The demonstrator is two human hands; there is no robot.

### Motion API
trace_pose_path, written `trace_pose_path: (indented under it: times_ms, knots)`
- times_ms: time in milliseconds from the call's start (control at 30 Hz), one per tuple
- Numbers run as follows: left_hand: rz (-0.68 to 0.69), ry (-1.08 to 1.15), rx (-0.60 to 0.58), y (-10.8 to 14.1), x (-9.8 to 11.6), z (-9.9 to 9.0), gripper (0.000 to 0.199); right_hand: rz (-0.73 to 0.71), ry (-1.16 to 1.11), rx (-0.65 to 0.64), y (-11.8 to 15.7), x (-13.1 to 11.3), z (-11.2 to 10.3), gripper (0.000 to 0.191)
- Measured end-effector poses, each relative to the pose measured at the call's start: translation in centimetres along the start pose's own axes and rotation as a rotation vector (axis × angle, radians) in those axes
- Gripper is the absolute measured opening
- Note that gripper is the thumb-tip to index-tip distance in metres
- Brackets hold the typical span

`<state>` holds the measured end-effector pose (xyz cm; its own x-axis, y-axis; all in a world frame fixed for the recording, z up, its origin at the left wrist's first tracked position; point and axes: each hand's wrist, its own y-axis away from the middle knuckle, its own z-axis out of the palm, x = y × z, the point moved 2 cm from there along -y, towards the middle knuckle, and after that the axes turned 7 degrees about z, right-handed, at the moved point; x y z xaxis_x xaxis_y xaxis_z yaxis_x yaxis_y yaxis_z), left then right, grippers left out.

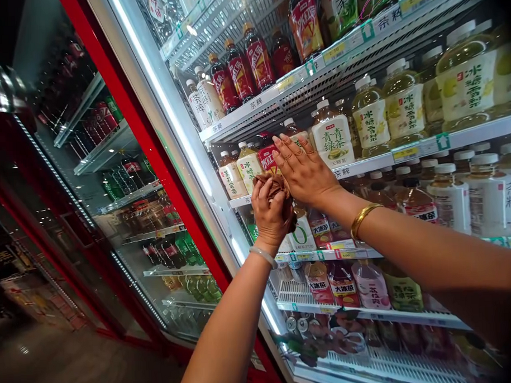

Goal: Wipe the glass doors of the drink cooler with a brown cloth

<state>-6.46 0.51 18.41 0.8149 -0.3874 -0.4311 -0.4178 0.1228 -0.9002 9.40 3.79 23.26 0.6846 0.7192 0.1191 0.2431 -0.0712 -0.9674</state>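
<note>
While left hand (272, 210) grips cloth (274, 186), right hand (301, 170) flat.

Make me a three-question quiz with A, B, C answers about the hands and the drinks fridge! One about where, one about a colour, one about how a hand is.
1. Where is the brown cloth?
A. On the floor
B. Bunched in the left hand
C. Hanging on the red door frame

2. What colour is the bangle on the right wrist?
A. Gold
B. Blue
C. Black

3. How is the right hand held?
A. In a fist
B. Pinching a bottle cap
C. Flat with fingers stretched out

Answers:
1. B, the fingers of the left hand wrap round the cloth at the front of a fridge shelf.
2. A, the band shines yellow-gold.
3. C, the fingers lie open and straight in front of the bottles.
</note>
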Motion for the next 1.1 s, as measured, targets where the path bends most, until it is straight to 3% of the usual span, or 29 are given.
trace_pose_path:
  times_ms: [100, 200, 267, 367, 467, 567, 667, 767, 933, 1000, 1100]
  knots:
    - [0.111, 0.054, -0.05, -0.9, -3.1, -1.3, 0.015, -0.006, 0.068, -0.007, 0.0, -0.1, 0.0, 0.058]
    - [-0.062, -0.014, 0.098, -3.2, -7.9, -2.6, 0.029, -0.004, 0.083, -0.002, 0.0, -0.2, 0.0, 0.06]
    - [-0.166, -0.074, 0.175, -3.9, -9.0, -2.7, 0.047, -0.007, 0.079, 0.004, 0.0, -0.2, 0.1, 0.063]
    - [-0.191, -0.106, 0.159, -2.9, -6.3, -1.6, 0.051, -0.016, 0.08, 0.014, 0.0, -0.1, 0.3, 0.065]
    - [-0.049, -0.075, 0.072, -0.7, -2.0, -0.2, 0.039, -0.025, 0.069, 0.036, 0.0, 0.1, 0.5, 0.068]
    - [0.074, -0.059, 0.05, 0.7, -0.2, 0.4, 0.034, -0.034, 0.059, 0.04, 0.0, 0.4, 0.4, 0.068]
    - [0.074, -0.037, 0.048, 0.8, -0.7, 0.6, 0.025, -0.033, 0.081, -0.001, 0.1, 0.3, 0.2, 0.062]
    - [-0.036, -0.007, 0.035, 1.0, -0.9, 0.8, 0.023, 0.016, 0.111, -0.036, 0.3, -0.9, 0.5, 0.059]
    - [-0.185, -0.034, 0.161, 3.1, -0.7, 0.3, 0.029, 0.006, 0.128, -0.123, 0.4, -4.3, 3.0, 0.054]
    - [-0.145, -0.018, 0.122, 3.5, -2.1, -0.6, 0.026, -0.036, 0.131, -0.121, 0.3, -5.0, 4.0, 0.053]
    - [-0.073, 0.027, -0.014, 2.6, -6.5, -3.0, 0.018, -0.086, 0.114, -0.103, 0.5, -5.2, 4.8, 0.057]
